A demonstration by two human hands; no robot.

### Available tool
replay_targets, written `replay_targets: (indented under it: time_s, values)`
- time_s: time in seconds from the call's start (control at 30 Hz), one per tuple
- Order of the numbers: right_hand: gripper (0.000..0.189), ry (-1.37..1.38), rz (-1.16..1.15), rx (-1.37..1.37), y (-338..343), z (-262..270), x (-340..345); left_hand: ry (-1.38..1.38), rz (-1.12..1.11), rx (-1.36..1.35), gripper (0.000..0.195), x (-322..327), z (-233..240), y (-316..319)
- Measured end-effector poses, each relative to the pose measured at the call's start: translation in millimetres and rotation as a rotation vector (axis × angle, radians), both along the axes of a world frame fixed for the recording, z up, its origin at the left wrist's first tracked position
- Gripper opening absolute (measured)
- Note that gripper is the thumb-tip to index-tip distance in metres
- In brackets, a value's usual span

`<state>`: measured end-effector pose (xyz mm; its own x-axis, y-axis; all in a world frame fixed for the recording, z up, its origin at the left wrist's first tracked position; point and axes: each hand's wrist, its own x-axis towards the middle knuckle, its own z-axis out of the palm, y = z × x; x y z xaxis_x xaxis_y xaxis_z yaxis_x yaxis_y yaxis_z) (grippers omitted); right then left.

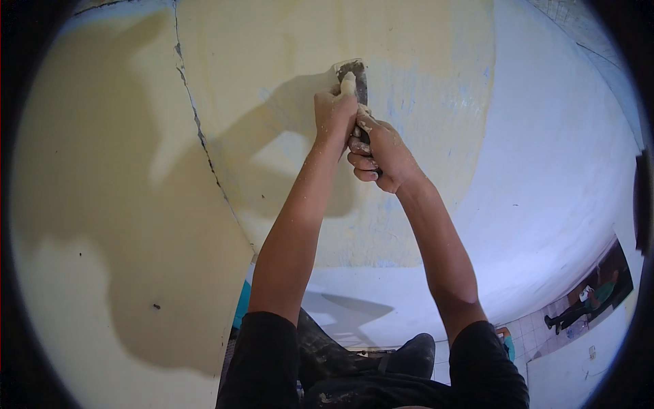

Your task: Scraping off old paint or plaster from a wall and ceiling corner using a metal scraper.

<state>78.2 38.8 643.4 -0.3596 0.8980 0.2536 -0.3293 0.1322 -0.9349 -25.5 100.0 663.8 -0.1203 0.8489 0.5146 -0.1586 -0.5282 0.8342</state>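
Note:
A broad-bladed scraper (360, 88) with a dark, stained blade stands edge-up against the wall (424, 153), whose surface here is yellowish with pale bluish streaks. My right hand (388, 148) wraps around its dark handle, thumb pointing up along it. Higher up, my left hand (332, 112) grips the blade, the thumb pressed flat on its face; its other fingers are mostly hidden. Whitish powder and paste cling to both hands. The blade's top edge meets the wall, and what lies right behind it cannot be seen.
A jagged crack (196, 122) runs down the wall on the left. Whiter wall (541, 153) curves away on the right. Lower right, a person (587, 301) is seen beyond an opening, near a tiled floor (526, 332). Part of another person (507, 343) shows beside my right sleeve.

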Motion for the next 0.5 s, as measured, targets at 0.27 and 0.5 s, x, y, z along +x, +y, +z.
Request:
replay_targets:
  time_s: [0.27, 0.5]
  values:
    - [0.031, -0.449, 0.114, 0.019, -41, -291, 84, -0.32, 0.027, -0.181, 0.023, -2, -227, -17]
    - [0.039, 0.265, 0.241, -1.184, -140, -579, 128, 0.924, 0.195, -0.437, 0.044, -60, -495, -41]
